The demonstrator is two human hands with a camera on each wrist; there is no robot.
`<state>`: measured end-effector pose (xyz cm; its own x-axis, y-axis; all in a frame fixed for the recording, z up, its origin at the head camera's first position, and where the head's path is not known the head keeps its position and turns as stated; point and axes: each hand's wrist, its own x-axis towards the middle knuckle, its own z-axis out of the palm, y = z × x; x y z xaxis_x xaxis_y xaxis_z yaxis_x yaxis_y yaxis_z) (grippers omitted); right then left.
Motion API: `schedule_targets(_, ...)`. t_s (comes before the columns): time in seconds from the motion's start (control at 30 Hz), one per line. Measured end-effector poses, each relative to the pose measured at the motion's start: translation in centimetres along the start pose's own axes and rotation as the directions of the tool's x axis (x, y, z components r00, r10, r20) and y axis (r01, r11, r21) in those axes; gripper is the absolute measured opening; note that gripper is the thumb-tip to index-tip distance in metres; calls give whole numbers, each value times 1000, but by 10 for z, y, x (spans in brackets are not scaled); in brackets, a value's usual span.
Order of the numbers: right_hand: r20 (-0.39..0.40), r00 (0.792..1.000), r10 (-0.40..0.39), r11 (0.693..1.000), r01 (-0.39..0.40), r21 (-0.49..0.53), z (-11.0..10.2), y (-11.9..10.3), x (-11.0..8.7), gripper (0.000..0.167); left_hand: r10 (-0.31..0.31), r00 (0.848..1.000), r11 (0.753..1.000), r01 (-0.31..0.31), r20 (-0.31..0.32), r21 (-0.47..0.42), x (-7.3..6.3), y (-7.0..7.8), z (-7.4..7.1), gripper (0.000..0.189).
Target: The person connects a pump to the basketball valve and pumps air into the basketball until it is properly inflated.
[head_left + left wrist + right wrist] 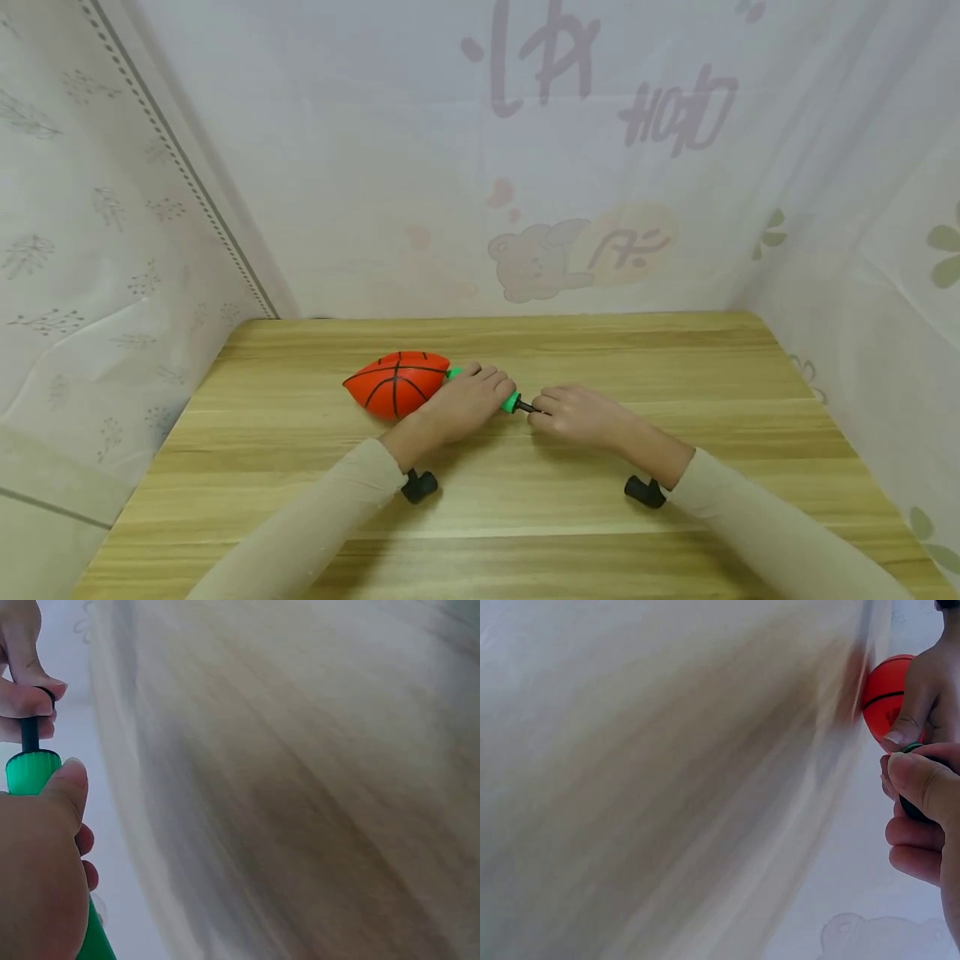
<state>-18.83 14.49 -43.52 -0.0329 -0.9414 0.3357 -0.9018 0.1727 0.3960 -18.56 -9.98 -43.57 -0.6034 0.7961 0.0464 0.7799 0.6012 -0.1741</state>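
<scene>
A red-orange ball with black basketball lines (396, 385), pointed at its far left end and not round, lies on the left of the wooden table. Its right end meets a green hand pump (512, 403). My left hand (463, 403) grips the pump's green barrel (30, 774), its thumb along the collar. To the right, my right hand (579, 415) holds the pump's black handle (913, 807), thumb and fingers curled round it. A short length of black rod (30, 735) shows between the collar and the handle. The left palm hides the barrel's middle.
The wooden tabletop (525, 517) runs under both forearms. A white printed cloth (360, 167) hangs along the table's far edge, with more cloth at both sides. Black wrist mounts (418, 487) stick out below each wrist.
</scene>
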Motion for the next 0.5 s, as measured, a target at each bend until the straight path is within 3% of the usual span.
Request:
schedule_targets(0.13, -37, 999, -6, 1000, 6, -14, -3, 0, -10, 48, 1, 1000, 1000, -1, -16, -7, 1, -2, -1, 18)
schedule_targets(0.5, -100, 995, 8, 1000, -7, 12, -22, -17, -54, 43, 15, 1000, 1000, -15, -16, -26, -2, -4, 3, 20)
